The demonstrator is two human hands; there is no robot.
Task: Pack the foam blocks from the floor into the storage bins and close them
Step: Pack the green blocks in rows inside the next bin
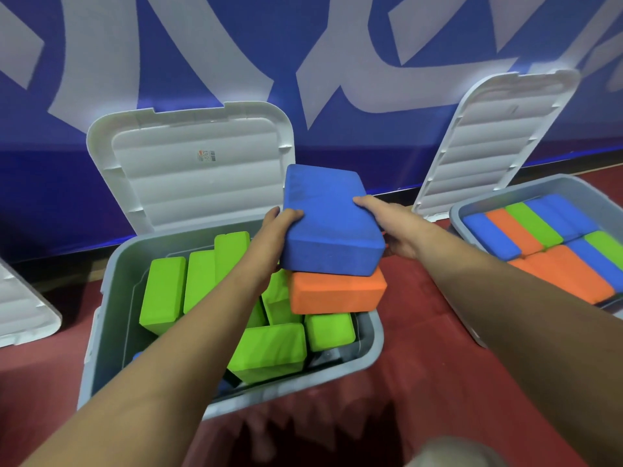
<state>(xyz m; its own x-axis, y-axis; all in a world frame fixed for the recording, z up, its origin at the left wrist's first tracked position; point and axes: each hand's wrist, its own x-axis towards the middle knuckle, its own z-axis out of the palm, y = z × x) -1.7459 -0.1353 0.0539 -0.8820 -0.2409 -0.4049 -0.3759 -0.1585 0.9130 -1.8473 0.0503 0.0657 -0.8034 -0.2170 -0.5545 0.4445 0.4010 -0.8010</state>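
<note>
Holding the blue block [330,220] in both hands over the far-right corner of the middle bin [111,315].

Left hand [278,222]: thumb hooked over the top near edge, fingers hidden under the block. Right hand [387,227]: thumb on the opposite top edge, fingers tucked below. Both clamp the block, one on each side.

The blue block sits flat on an orange block [337,291], touching it. The orange one lies on the green blocks [161,294] and overhangs the bin rim. Can't tell whether the fingers also carry the orange one.

Step, my read: loading the middle bin, near the end of filling it. The greens are jumbled, some upright and some tilted, so the blue/orange pair rides above the rim. The bin's lid [195,170] is propped open against the wall. The right bin [472,214] is packed in flat rows, and its lid [499,136] is open too.

Next move probably needs:
- greens squared up to free a flat slot
- blue and orange laid below rim height, otherwise the lid won't seat
- both lids swung down

Foam is light and grippy, so a two-sided squeeze should hold.
</note>
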